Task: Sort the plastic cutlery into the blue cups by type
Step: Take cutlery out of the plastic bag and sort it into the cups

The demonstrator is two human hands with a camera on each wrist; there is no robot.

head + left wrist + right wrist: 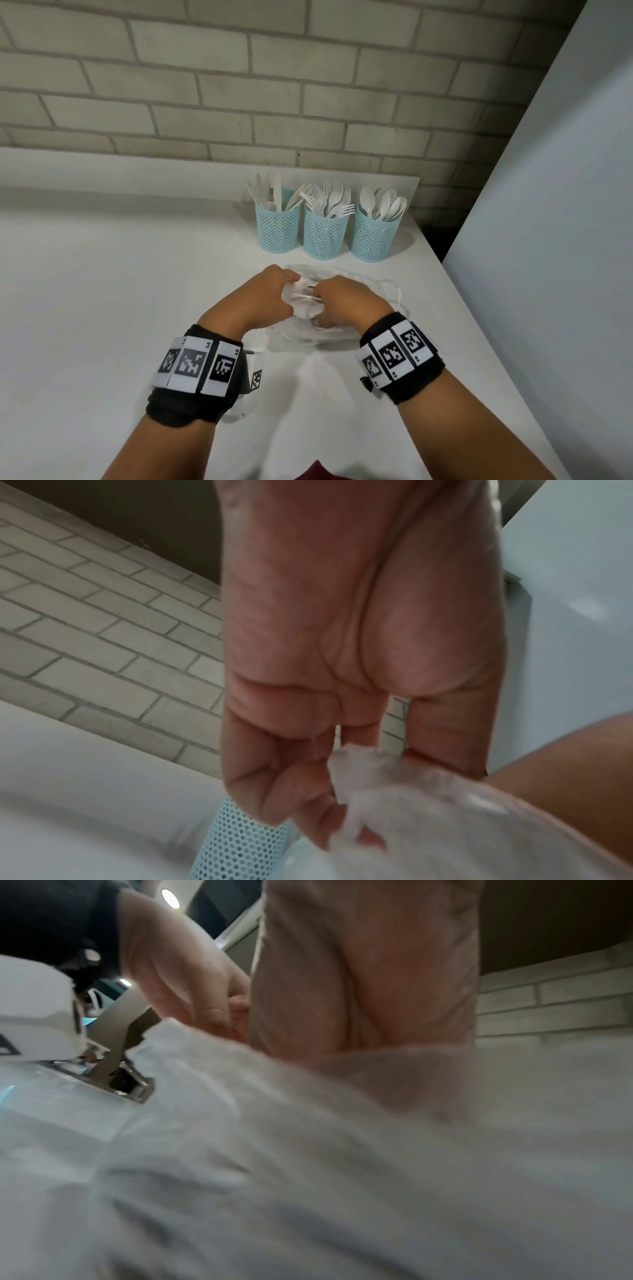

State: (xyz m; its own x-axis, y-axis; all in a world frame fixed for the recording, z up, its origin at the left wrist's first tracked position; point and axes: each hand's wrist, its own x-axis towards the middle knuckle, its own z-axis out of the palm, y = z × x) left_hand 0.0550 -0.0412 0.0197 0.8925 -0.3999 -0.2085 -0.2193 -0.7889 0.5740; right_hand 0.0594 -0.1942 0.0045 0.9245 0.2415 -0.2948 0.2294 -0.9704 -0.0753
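Observation:
Three blue mesh cups stand in a row at the back of the table: the left cup [276, 226] holds white knives, the middle cup [324, 233] forks, the right cup [373, 236] spoons. In front of them lies a clear plastic bag [342, 274] with white cutlery inside. My left hand [270, 298] pinches the bag's plastic [394, 783] between thumb and curled fingers. My right hand [342, 301] grips the bag [308, 1150] from the other side; its fingertips are hidden in the plastic. Both hands meet over the bag's middle.
The white table [120, 291] ends at a brick wall [239, 85] behind the cups. Its right edge [479, 325] runs diagonally beside a pale panel [565, 205]. One blue cup [236, 850] shows just beyond my left fingers.

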